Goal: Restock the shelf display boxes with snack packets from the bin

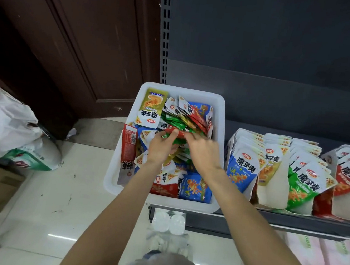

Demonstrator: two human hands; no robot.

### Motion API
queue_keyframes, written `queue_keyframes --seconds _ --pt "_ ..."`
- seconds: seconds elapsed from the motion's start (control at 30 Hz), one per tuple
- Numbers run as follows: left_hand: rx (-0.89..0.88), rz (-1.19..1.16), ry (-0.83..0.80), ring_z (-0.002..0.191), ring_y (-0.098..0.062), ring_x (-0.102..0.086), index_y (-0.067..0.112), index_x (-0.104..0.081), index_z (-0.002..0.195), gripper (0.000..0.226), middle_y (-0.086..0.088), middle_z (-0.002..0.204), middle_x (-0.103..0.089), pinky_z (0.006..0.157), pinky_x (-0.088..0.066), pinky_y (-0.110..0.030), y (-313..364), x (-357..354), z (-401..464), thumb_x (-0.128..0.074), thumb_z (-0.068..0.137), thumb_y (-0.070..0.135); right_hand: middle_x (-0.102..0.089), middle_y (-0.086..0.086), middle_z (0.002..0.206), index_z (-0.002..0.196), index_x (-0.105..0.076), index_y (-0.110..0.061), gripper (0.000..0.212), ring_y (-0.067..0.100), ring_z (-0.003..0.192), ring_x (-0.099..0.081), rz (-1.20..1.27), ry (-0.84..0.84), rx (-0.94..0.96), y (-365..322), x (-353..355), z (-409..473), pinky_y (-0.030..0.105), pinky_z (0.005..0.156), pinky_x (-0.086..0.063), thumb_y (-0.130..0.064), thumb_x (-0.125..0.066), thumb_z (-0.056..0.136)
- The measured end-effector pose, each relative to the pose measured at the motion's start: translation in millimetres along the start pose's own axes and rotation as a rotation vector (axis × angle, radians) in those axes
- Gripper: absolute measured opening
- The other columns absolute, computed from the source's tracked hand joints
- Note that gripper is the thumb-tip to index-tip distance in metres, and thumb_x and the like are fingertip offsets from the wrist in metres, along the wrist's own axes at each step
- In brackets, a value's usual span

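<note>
White rectangular plastic bin (pixel 220 107) sat on the shelf's left end, full of mixed foil snack packets (pixel 195 188). Left hand (pixel 161 146) and right hand (pixel 203 152) together pinched a red packet (pixel 177 132) over it. Cardboard display boxes (pixel 271 193) beside it held upright packets.

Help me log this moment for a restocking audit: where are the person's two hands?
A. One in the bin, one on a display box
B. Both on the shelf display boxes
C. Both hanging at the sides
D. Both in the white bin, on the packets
D: the left hand and right hand meet over the packets inside the white bin, pinching red and green ones, apart from the display boxes.
</note>
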State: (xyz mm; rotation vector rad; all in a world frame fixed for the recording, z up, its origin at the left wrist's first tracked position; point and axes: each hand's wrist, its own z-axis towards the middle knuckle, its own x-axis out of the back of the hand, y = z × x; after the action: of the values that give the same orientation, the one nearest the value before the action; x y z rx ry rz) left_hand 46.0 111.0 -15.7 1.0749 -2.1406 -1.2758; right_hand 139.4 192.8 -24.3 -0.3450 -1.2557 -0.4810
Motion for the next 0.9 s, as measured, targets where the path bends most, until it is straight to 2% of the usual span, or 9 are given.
queue_keyframes --seconds 0.1,0.2,0.3,0.37,0.5,0.67,0.73,0.83,0.9 --pt "0.003 0.047 0.038 0.081 -0.031 -0.068 0.014 -0.047 0.090 0.014 -0.006 0.081 -0.064 0.085 -0.054 -0.043 0.1 -2.2 2.7 -0.056 0.094 0.023 -0.073 0.005 0.091 0.077 -0.075 -0.014 0.023 0.025 0.083 -0.068 0.070 0.033 0.052 -0.8 -4.6 -5.7 0.033 0.066 -0.056 -0.012 -0.085 0.057" --pt "0.001 0.213 0.057 0.079 -0.037 -0.069 0.009 -0.056 0.070 0.022 -0.012 0.070 -0.067 0.080 -0.055 -0.050 -1.8 5.6 2.8 -0.057 0.092 0.013 -0.067 0.005 0.109 0.080 -0.076 -0.015 0.013 0.029 0.104 -0.058 0.203 0.057 0.087 0.5 7.0 -18.6 0.041 0.086 -0.051 -0.021 -0.080 0.070" --pt "-0.083 0.441 0.012 0.078 -0.030 -0.070 0.002 -0.069 0.090 0.011 -0.012 0.082 -0.071 0.078 -0.057 -0.045 -3.6 21.4 -17.2 -0.062 0.087 0.011 -0.060 -0.002 0.121 0.094 -0.075 -0.020 0.035 0.020 0.116 -0.048 0.499 -0.042 -0.023 0.4 33.3 -44.5 0.036 0.099 -0.039 -0.049 -0.056 0.087" --pt "-0.190 0.613 -0.029 0.082 -0.020 -0.070 0.008 -0.066 0.108 0.023 -0.008 0.097 -0.072 0.080 -0.057 -0.037 -4.7 37.8 -33.4 -0.064 0.086 0.014 -0.059 -0.008 0.120 0.106 -0.071 -0.023 0.042 0.010 0.114 -0.048 0.744 -0.018 -0.187 4.3 54.9 -60.5 0.025 0.097 -0.037 -0.054 -0.048 0.090" --pt "-0.502 0.940 -0.124 0.084 -0.009 -0.067 0.018 -0.064 0.109 0.021 0.000 0.093 -0.074 0.077 -0.047 -0.017 5.5 52.9 -55.0 -0.063 0.089 0.023 -0.059 -0.008 0.115 0.125 -0.056 -0.022 0.035 0.010 0.105 -0.057 1.064 -0.033 -0.469 21.1 71.4 -71.7 0.010 0.081 -0.043 -0.025 -0.062 0.090" --pt "-0.760 0.925 -0.193 0.074 -0.001 -0.065 0.020 -0.067 0.099 0.013 0.006 0.085 -0.072 0.075 -0.056 -0.026 14.8 34.8 -59.1 -0.067 0.086 0.025 -0.051 -0.016 0.117 0.143 -0.028 -0.026 0.071 0.002 0.101 -0.056 1.233 -0.072 -0.563 34.5 84.0 -72.2 0.011 0.071 -0.048 -0.021 -0.068 0.085" --pt "-0.905 0.926 -0.206 0.072 0.002 -0.064 0.021 -0.069 0.096 0.013 0.009 0.082 -0.072 0.069 -0.057 -0.029 16.5 21.6 -61.7 -0.067 0.086 0.028 -0.058 -0.016 0.111 0.135 -0.042 -0.027 0.056 0.002 0.098 -0.060 1.152 -0.065 -0.503 42.8 91.7 -77.2 0.016 0.070 -0.053 -0.021 -0.068 0.086" --pt "-1.146 0.906 -0.221 0.070 -0.002 -0.066 0.023 -0.070 0.096 0.021 0.010 0.080 -0.072 0.059 -0.057 -0.029 20.7 -0.8 -68.4 -0.056 0.086 0.036 -0.069 -0.007 0.093 0.100 -0.065 -0.016 0.015 0.006 0.088 -0.063 0.976 0.011 -0.373 59.2 103.7 -92.1 0.033 0.069 -0.053 -0.024 -0.066 0.087" --pt "-1.235 0.854 -0.257 0.073 -0.002 -0.066 0.024 -0.070 0.097 0.020 0.010 0.083 -0.072 0.059 -0.056 -0.027 23.5 -18.7 -75.1 -0.056 0.086 0.035 -0.066 -0.016 0.080 0.085 -0.065 -0.023 0.004 0.000 0.078 -0.060 0.953 0.115 -0.334 72.8 115.8 -106.7 0.027 0.065 -0.048 -0.021 -0.066 0.088"
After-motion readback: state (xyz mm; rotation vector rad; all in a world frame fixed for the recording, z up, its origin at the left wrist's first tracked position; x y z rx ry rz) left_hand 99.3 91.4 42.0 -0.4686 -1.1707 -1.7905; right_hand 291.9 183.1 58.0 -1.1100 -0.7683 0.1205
